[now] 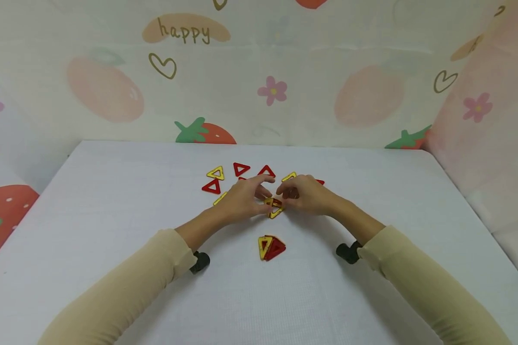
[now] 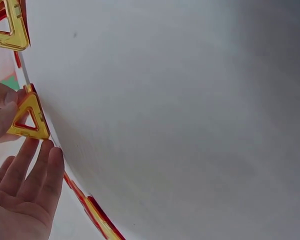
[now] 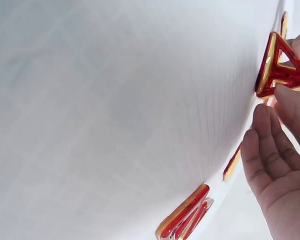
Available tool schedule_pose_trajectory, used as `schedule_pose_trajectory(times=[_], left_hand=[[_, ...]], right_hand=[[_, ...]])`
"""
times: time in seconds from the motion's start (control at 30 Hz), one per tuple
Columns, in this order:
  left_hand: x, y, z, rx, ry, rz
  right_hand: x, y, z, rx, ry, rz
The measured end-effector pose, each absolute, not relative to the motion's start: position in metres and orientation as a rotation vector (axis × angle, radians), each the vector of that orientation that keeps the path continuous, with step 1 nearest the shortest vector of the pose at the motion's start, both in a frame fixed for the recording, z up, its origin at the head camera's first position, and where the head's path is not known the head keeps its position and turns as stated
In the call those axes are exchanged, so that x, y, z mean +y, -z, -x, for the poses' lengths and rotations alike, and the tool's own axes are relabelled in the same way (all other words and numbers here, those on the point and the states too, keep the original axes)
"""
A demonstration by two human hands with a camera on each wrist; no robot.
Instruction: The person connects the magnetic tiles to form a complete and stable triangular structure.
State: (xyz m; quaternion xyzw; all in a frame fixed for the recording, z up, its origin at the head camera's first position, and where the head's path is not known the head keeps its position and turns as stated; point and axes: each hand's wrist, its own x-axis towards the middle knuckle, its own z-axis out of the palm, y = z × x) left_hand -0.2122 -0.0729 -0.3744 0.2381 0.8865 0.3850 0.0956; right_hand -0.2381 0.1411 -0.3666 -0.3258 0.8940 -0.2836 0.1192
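Both hands meet at a small structure of triangular magnetic tiles (image 1: pixel 276 213), yellow and red, above the middle of the white table. My left hand (image 1: pixel 241 199) pinches it from the left with thumb and a finger, the other fingers loosely extended. From the right, my right hand (image 1: pixel 308 194) pinches it likewise, its thumb on a red triangular tile (image 3: pixel 291 75). A yellow triangular tile (image 2: pixel 37 117) faces the left wrist view. Fingertips behind the tiles are partly hidden. Nearer the body stands another yellow and red tile structure (image 1: pixel 277 248), which neither hand touches.
Beyond the hands, loose triangular tiles lie flat: red ones (image 1: pixel 212 187) and yellow ones (image 1: pixel 216 173), some partly covered by the hands. A white cloth covers the table (image 1: pixel 125 206). A printed curtain (image 1: pixel 311 52) hangs behind its far edge.
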Motion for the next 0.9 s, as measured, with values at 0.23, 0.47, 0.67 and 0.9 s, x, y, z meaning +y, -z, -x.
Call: schedule_pose_trajectory(times=[0.23, 0.47, 0.67, 0.9], left_hand=[[-0.0759, 0.3732, 0.2116, 2.612, -1.145, -0.679], [-0.0798, 0.374, 0.2129, 2.591, -1.141, -0.712], [-0.0816, 0.3751, 0.2126, 2.595, -1.159, -0.753], [-0.0816, 0.3762, 0.213, 2.629, -1.124, -0.73]], right_hand=[[0.1395, 0.3665, 0.2357, 2.578, 0.918, 0.939], [0.1388, 0.3658, 0.2352, 2.576, 0.912, 0.948], [0.1367, 0.3661, 0.2346, 2.541, 0.953, 0.948], [0.1386, 0.3625, 0.2331, 2.499, 0.98, 0.946]])
